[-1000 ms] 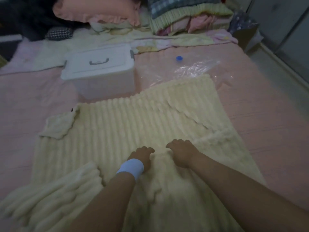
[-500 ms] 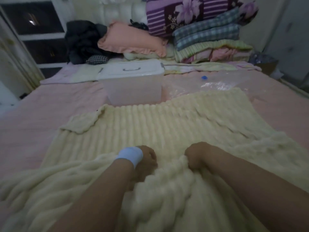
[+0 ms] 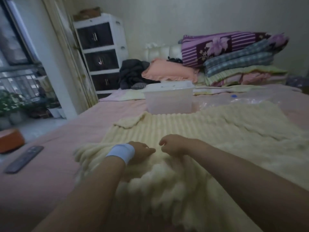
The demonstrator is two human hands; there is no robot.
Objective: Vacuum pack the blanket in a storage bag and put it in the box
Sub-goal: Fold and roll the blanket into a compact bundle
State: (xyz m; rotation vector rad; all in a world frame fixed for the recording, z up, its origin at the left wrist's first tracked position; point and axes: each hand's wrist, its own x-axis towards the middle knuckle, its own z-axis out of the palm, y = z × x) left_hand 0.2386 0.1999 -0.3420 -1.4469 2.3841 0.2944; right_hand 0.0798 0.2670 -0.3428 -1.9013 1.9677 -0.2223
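Left hand (image 3: 142, 152) and right hand (image 3: 173, 145) grip the blanket (image 3: 200, 131) with curled fingers; a lopsided fold may overstuff the bag (image 3: 254, 99) at 1 o'clock.

The blanket (image 3: 167, 190) blurs at lower middle and runs off the bottom and right edges. Its far edge hides part of the storage bag (image 3: 250, 100). The left edge cuts an orange thing (image 3: 10, 139).

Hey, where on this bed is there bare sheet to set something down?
Bare pink sheet lies between the dark remote control and the left edge of the cream ribbed blanket, and again left of the clear plastic box. Crowded: the clear storage bag right of the box, and the peach pillow and folded quilts at the headboard.
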